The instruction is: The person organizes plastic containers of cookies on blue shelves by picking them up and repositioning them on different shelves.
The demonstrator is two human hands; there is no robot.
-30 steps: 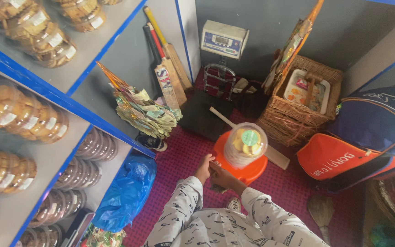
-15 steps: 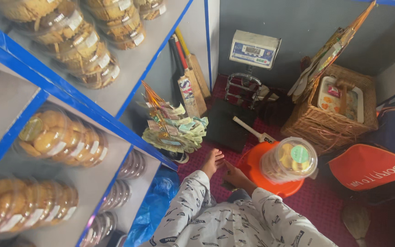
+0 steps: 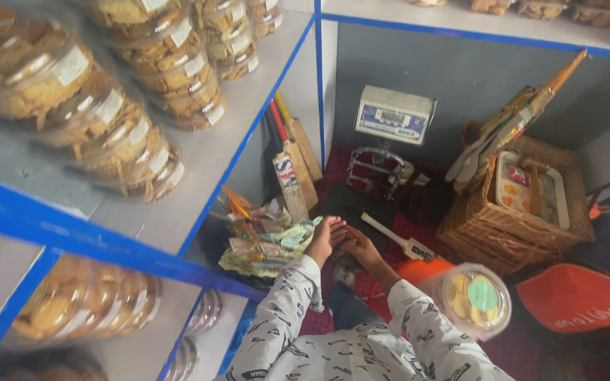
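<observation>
Head view: both hands have moved off the orange stool (image 3: pixel 418 269); left hand (image 3: pixel 326 238) and right hand (image 3: pixel 359 248) now meet at 12 o'clock, fingers loosely curled over something dark, grip unclear.

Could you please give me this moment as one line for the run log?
left hand: raised, fingers spread, above dark mat | right hand: low beside it, hold unclear | near: notes pile, clear jar on orange stool
</observation>
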